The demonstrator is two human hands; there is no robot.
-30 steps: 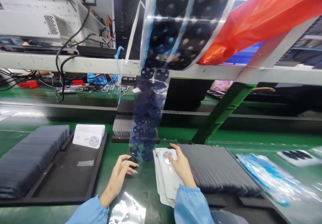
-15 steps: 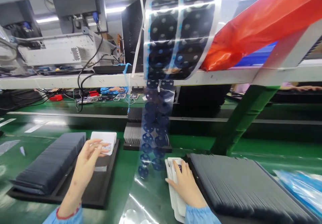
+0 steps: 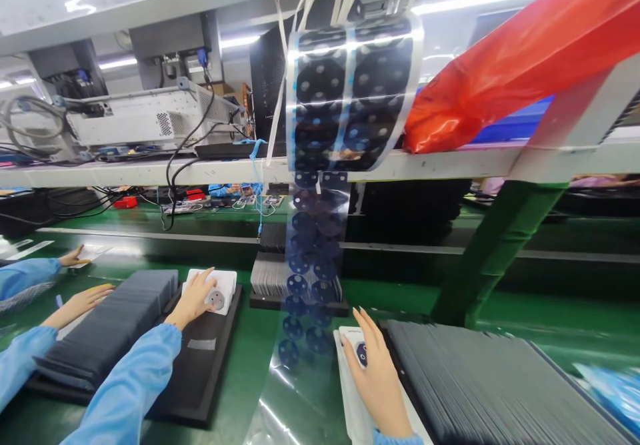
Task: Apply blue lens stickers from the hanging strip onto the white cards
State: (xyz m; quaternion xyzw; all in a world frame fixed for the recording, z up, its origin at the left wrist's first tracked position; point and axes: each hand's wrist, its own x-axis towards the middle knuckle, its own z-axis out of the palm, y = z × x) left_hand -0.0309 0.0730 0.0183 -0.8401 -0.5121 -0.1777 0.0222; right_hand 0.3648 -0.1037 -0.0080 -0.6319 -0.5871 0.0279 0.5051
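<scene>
Head cam: L of the film strip (image 3: 325,270), we're resting our L hand (image 3: 196,296) on a white panel pile (image 3: 226,283), grip can't tell; R of the strip, we're holding our R hand (image 3: 375,371), fingers apart, over a white panel stack (image 3: 353,398). Uneven pressure could be skewing either, poss. scuffing faces.

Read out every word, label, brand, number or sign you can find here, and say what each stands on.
No text can be read.
White panel under the right hand: what looks like a tiny line of print near its top edge, too small to read.
White panel at the left hand: no legible lettering.
Red bag: no lettering shows.
</scene>
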